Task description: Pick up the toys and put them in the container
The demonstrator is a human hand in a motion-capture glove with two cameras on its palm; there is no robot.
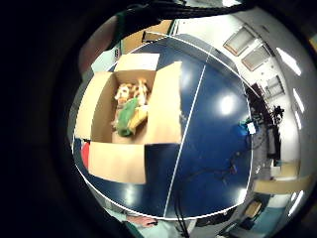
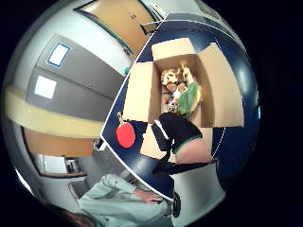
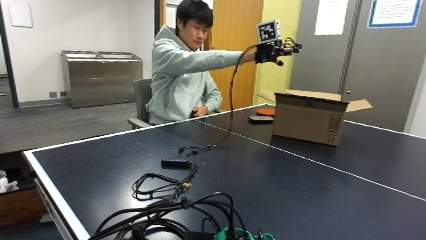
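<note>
I see a dark blue tabletop (image 3: 319,180) with white lines, a table-tennis table by the look of it. Behind it stands a wooden door (image 3: 234,30) beside a yellow wall (image 3: 279,65) (grey panels further right). A steel cabinet (image 3: 100,77) sits against the white wall (image 3: 80,25); ceiling lights (image 1: 255,57) glow overhead.

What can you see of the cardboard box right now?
The cardboard box is plain brown, upright on the blue table, all four flaps folded outward. Dark print marks one side. Inside lie soft toys, one green, others tan and white. A red paddle lies beside it. The gloved right hand is raised above, not touching.
</note>
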